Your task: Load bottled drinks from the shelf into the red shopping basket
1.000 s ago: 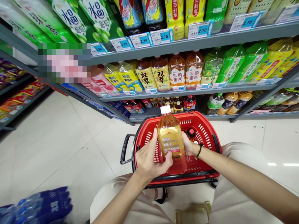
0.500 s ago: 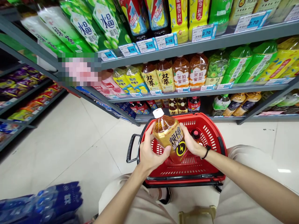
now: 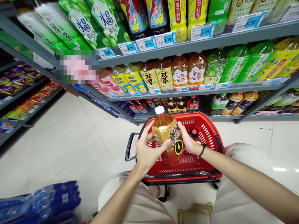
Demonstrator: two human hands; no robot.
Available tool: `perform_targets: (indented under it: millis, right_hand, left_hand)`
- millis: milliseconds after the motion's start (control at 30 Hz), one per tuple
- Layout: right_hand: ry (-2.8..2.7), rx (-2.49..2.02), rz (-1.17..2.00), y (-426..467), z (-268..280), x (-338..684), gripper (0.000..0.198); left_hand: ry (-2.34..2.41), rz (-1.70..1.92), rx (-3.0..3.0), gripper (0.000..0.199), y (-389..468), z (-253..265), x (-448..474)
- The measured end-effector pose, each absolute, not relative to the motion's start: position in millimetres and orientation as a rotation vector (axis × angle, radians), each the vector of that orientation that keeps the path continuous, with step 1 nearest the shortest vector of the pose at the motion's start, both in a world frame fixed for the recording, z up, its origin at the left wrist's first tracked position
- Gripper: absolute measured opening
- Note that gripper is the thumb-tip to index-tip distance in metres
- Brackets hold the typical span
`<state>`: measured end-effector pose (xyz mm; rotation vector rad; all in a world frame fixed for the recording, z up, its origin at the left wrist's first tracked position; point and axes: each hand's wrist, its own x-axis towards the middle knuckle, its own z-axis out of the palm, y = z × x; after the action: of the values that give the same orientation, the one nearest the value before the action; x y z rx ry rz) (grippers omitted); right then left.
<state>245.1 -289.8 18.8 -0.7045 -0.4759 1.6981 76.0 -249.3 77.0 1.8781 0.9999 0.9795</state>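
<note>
Between both hands I hold a large drink bottle (image 3: 167, 137) with a white cap, amber liquid and a gold label bearing a black circle with a yellow bolt. It leans slightly, cap up and to the left, above the red shopping basket (image 3: 161, 172). My left hand (image 3: 150, 149) grips its left side, thumb across the front. My right hand (image 3: 188, 141) is closed against its right side, with the fingertips partly hidden behind it. Inside the basket, close to my right hand, is a dark bottle with a red cap (image 3: 193, 133).
Shelves (image 3: 163, 93) of bottled drinks with price tags stand ahead. More shelves with packets (image 3: 28, 105) are at the left. Blue-wrapped bottle packs (image 3: 56, 199) lie at the lower left. A black basket handle (image 3: 130, 146) sticks out leftward. A small stool (image 3: 195, 214) is between my legs.
The bottle has turned a little in my hands, so its front label faces more to the right and more of its left side shows. Both hands still hold it.
</note>
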Motion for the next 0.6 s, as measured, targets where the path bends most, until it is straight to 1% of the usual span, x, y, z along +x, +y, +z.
perform_targets:
  millis: [133, 300, 433, 500, 600]
  right_hand:
    - [-0.405, -0.761, 1.713, -287.0, 22.7, 239.2, 0.069]
    - [-0.423, -0.773, 1.672, -281.3, 24.5, 234.3, 0.06]
    - [-0.299, -0.854, 1.546, -279.3, 17.4, 233.7, 0.061]
    - [-0.206, -0.851, 1.532, -282.5, 13.5, 235.2, 0.062]
    - [-0.213, -0.824, 1.572, -289.9, 8.3, 241.1, 0.066]
  left_hand:
    - [1.049, 0.981, 1.804, 0.091, -245.5, 76.3, 76.8]
    - [1.123, 1.006, 1.799, 0.086, -246.4, 75.5, 78.2]
    - [1.175, 1.033, 2.238, 0.086, -261.4, 70.4, 81.3]
    - [1.103, 1.115, 2.477, 0.087, -269.6, 66.8, 83.1]
    - [0.884, 1.204, 2.685, 0.078, -278.4, 65.5, 86.0]
